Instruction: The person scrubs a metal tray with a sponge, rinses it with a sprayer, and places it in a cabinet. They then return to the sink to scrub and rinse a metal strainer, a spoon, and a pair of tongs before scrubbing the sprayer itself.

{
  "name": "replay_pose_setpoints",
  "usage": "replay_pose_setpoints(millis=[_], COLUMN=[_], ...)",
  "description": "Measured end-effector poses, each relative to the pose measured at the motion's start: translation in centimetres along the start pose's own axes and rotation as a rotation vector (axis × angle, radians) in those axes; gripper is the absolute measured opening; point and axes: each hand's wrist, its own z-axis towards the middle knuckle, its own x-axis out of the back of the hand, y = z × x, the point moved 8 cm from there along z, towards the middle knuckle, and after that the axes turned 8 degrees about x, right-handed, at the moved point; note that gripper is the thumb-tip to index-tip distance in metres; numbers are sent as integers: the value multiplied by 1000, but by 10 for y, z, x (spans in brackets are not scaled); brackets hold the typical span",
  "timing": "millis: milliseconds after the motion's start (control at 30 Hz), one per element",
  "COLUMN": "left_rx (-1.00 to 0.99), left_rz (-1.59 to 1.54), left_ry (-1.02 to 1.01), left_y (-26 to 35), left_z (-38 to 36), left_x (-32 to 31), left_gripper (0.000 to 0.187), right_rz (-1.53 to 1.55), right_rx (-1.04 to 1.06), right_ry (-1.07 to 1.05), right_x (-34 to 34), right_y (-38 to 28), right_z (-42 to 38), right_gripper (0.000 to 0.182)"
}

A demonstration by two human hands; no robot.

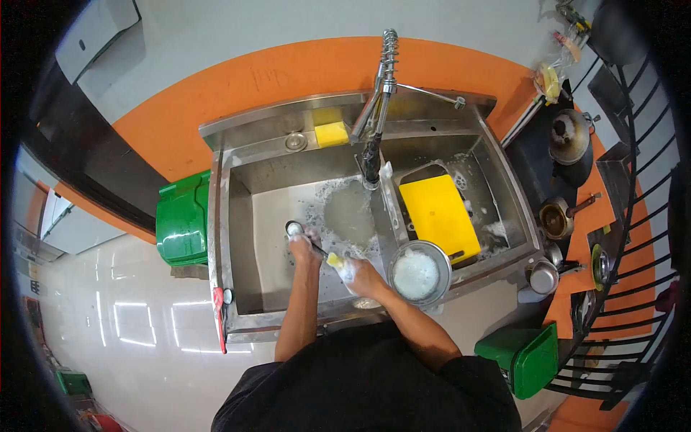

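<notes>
Over the left basin, my left hand (303, 249) is closed round a dark-handled spoon (319, 250), whose small round head (294, 228) has white foam on it. My right hand (366, 279) grips a soapy yellow sponge (335, 260), close to the end of the spoon's handle. Foam covers the fingers of my right hand in part. Below both hands, soapy water pools round the drain side of the steel sink basin (248, 230). At the right of my right forearm, a metal bowl (419, 272) of white suds stands on the sink's front edge.
A yellow board (440, 216) leans in the right basin. The spring faucet (373, 137) rises over the divider. Another yellow sponge (332, 134) and a drain strainer (296, 141) lie on the back ledge. Green bins (183, 219) flank the sink. Pans (556, 218) stand at the right.
</notes>
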Motion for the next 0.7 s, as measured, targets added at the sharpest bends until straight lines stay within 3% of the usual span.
replay_pose_setpoints(millis=[133, 200, 233, 267, 300, 333, 400, 433, 533, 600, 633, 700], left_rx=[126, 199, 321, 326, 213, 95, 204, 253, 393, 222, 223, -55], left_rz=[11, 248, 419, 412, 630, 845, 823, 818, 712, 940, 938, 1202], left_ry=[-77, -136, -150, -154, -183, -209, -244, -283, -240, -271, -264, -302], left_y=[-14, -33, -51, -67, -83, -97, -132, -157, -195, -195, -195, -175], left_z=[22, 64, 81, 88, 94, 96, 99, 111, 131, 142, 140, 125], left_x=[-6, -8, -4, -9, -17, -28, -41, -44, -60, -76, -78, -100], left_gripper=[7, 5, 8, 8, 10, 11, 14, 15, 14, 9, 9, 13], right_rz=[-146, -168, -176, -381, -585, -595, -813, -832, -723, -338, -274, -249], right_rx=[-164, -127, -130, -218, -306, -308, -256, -255, -221, -209, -235, -199], right_ry=[-64, 264, 263, 280, 294, 287, 74, 64, 190, 436, 428, 487], right_x=[51, 97, 108, 124, 137, 138, 126, 130, 147, 168, 177, 195], right_y=[-17, -16, -21, -25, -25, -18, -5, -6, -10, 0, -2, 6], right_z=[-40, -62, -69, -76, -84, -95, -115, -119, -112, -106, -91, -54], right_gripper=[29, 32, 32, 36, 39, 39, 40, 40, 33, 18, 21, 23])
